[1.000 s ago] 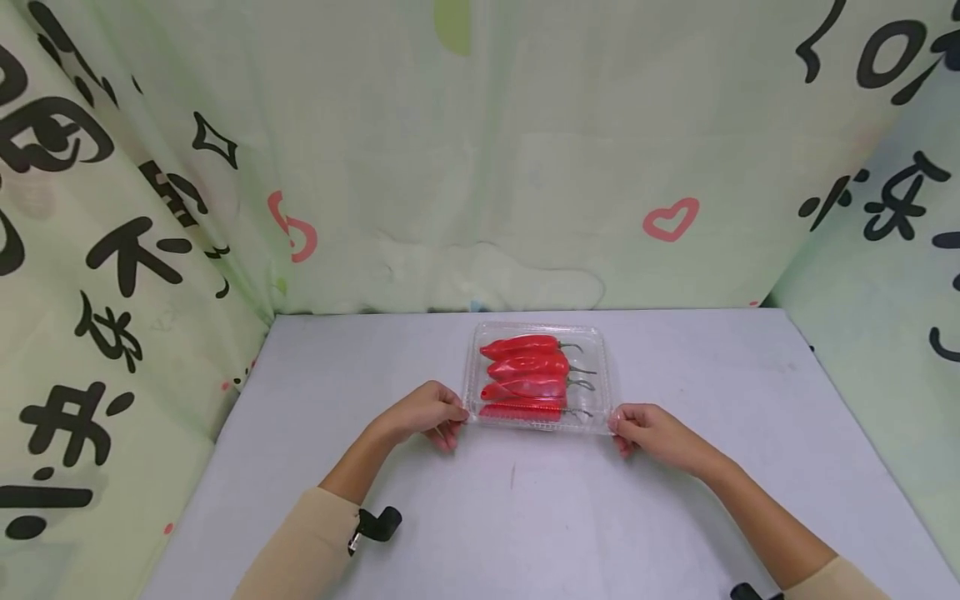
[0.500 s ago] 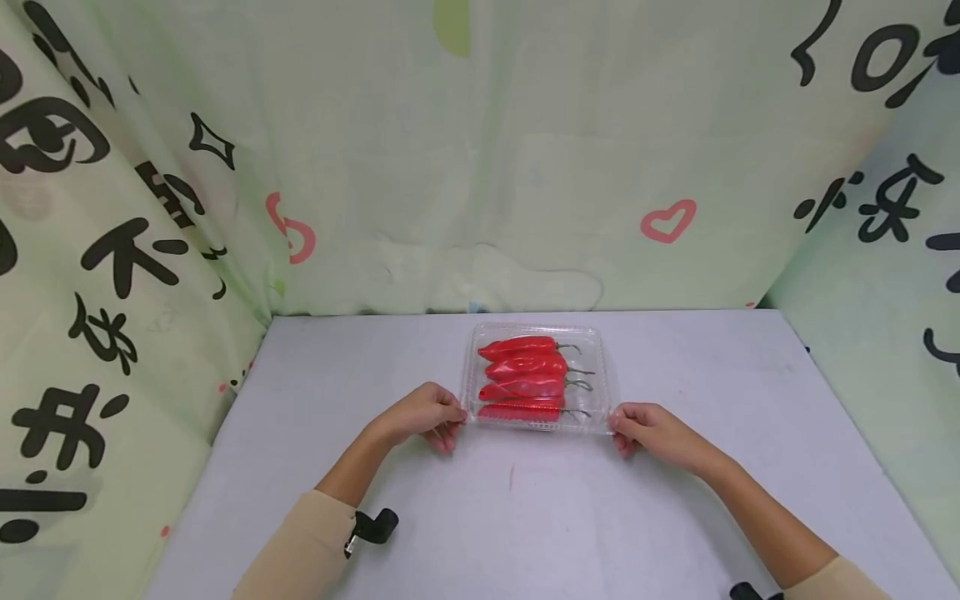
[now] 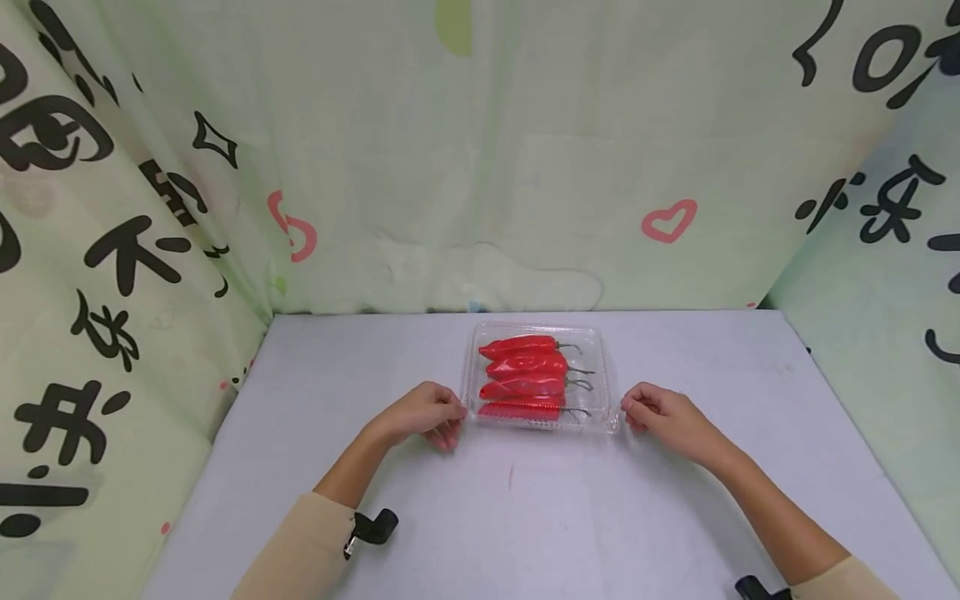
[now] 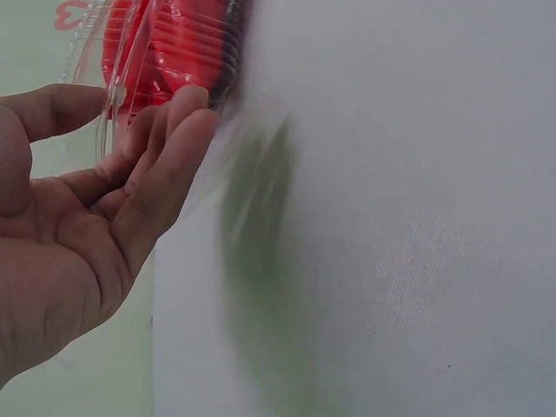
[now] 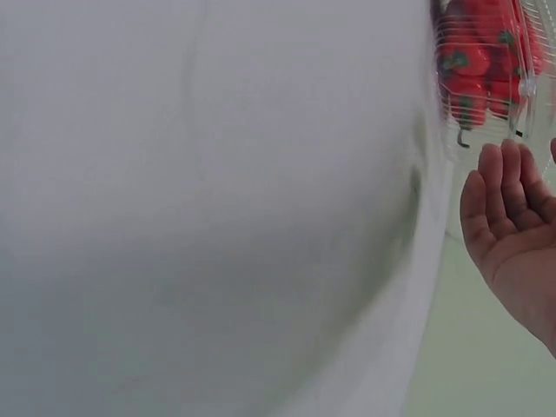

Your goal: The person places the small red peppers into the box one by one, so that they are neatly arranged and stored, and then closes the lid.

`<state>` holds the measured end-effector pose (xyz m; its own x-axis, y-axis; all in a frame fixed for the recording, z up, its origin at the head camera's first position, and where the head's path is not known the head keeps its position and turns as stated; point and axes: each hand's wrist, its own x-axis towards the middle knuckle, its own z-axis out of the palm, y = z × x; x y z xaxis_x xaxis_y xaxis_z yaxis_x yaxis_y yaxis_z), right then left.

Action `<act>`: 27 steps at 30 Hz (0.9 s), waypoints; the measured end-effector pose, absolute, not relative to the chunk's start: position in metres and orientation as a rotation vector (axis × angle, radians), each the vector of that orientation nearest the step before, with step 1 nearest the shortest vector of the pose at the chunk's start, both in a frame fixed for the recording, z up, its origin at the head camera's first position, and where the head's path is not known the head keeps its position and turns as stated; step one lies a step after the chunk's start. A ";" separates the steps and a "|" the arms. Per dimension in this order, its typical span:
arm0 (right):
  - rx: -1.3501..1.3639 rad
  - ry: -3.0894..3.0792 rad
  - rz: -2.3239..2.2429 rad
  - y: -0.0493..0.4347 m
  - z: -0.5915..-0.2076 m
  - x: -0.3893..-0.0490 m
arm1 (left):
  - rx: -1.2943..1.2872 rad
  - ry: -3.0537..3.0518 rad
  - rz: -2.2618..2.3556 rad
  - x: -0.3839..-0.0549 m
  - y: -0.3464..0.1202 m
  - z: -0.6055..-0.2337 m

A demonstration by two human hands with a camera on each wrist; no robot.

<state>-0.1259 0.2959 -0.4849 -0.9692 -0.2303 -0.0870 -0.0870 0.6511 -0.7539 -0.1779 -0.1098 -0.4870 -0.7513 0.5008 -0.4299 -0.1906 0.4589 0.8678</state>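
Note:
A clear plastic clamshell box (image 3: 588, 421) holding several long red peppers (image 3: 525, 365) with thin green stems lies near the back middle of the table. At its front left corner my left hand (image 3: 426, 412) pinches the rim; in the left wrist view the thumb and fingers (image 4: 178, 122) meet the ridged plastic edge from opposite sides. My right hand (image 3: 667, 421) is just off the front right corner, with a small gap between its fingertips and the box. The right wrist view shows its fingers (image 5: 495, 178) loosely bent, holding nothing, below the box's ridged side.
A white-covered table (image 3: 555, 525) spreads under the box and both arms. Pale green curtains (image 3: 450, 167) with printed black characters and red shapes hang at the back and on both sides. Black wrist mounts (image 3: 377, 526) sit at the beige sleeves.
My right hand has let go of the box's right corner and moved slightly up and to the right. The left hand and the box have stayed in place.

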 end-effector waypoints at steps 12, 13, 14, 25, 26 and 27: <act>-0.292 3.052 -1.042 0.313 -0.450 -0.134 | 0.269 2.562 1.169 -0.175 -0.120 -0.461; -0.310 3.072 -1.025 0.314 -0.446 -0.135 | 0.276 2.618 1.155 -0.175 -0.121 -0.457; -0.329 3.090 -1.011 0.315 -0.442 -0.136 | 0.285 2.670 1.144 -0.175 -0.121 -0.452; -0.422 3.284 -0.678 0.310 -0.404 -0.154 | 0.417 3.064 0.867 -0.174 -0.125 -0.420; -0.415 3.302 -0.647 0.310 -0.403 -0.155 | 0.435 3.092 0.821 -0.174 -0.125 -0.419; -0.406 3.318 -0.618 0.309 -0.402 -0.157 | 0.450 3.118 0.771 -0.175 -0.125 -0.418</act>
<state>-0.1569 0.3094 -0.4021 -0.9389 -0.1828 0.2918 -0.2756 0.9070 -0.3184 -0.1753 -0.1253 -0.4181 -0.9564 0.2423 0.1634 0.2905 0.8489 0.4416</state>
